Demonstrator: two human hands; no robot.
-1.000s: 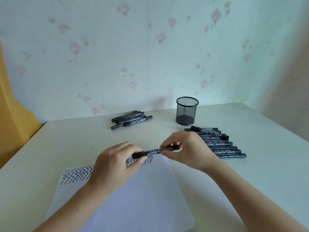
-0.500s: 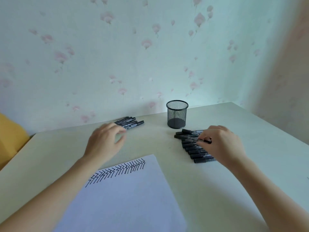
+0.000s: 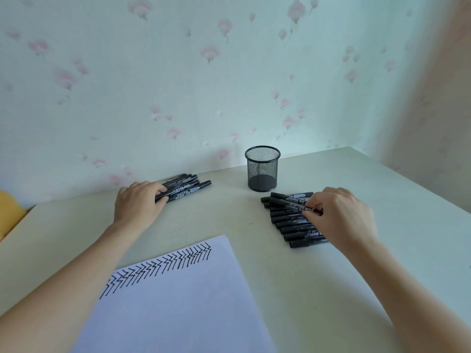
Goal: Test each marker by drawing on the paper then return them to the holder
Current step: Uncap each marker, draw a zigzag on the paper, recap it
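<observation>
Between markers: one set down, the next picked.
Left hand [image 3: 137, 203] has laid the tested marker on the pile [image 3: 184, 188] left of the holder [image 3: 262, 169], fingers loose; right hand [image 3: 339, 215] pinches a fresh marker [image 3: 290, 203] beside it.

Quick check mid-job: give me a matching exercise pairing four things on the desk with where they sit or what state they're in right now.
Things:
1. black mesh pen holder
2. white sheet of paper
3. small pile of black markers
4. long row of black markers

States:
A. under the fingers of the right hand, which pinch one marker
B. upright near the wall, no markers inside
C. touched by the left hand at its near end
D. flat at the front, zigzag strokes along its far edge

Pairs: 1-B, 2-D, 3-C, 4-A
</observation>
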